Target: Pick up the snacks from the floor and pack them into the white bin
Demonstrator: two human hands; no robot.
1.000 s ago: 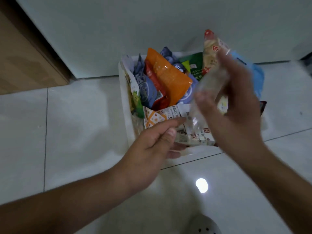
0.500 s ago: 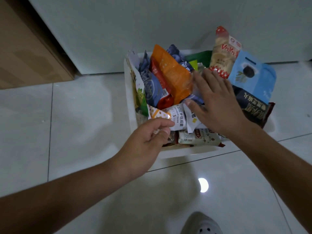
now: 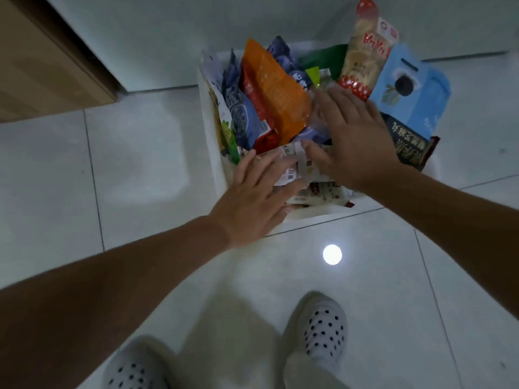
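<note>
1. Spread flat with straight fingers, the left grip [image 3: 252,203] presses palm-down on small white packets [image 3: 292,169] at the near left corner of the white bin [image 3: 213,141].
2. Just to its right and a little farther off, the right grip [image 3: 356,141] is also spread flat, palm down, and rests on the middle of the snack pile. Its thumb touches the same white packets. Neither grip pinches or curls round anything.
3. The snacks sit packed in the white bin, which stands on the floor [image 3: 140,164] against a pale wall [image 3: 168,37] on the far side.
4. On the bin's left side, an orange packet [image 3: 275,96] stands tilted, with a blue-purple packet [image 3: 241,116] just to its left.
5. On the far right, a red-and-cream cracker packet [image 3: 362,51] stands upright and rises well above the rim. A light blue packet [image 3: 410,91] sits beside it on the right.
6. A dark packet with gold lettering [image 3: 407,147] lies just nearer than the light blue packet, touching the right wrist.
7. A green packet [image 3: 320,58] shows at the far side, between the orange and cracker packets.
8. The floor is glossy pale tile, with a round light reflection [image 3: 332,254] near the bin.
9. Nearest the viewer are two white shoes with black dots [image 3: 325,332].
10. A wooden cabinet [image 3: 42,66] stands at the far left.
</note>
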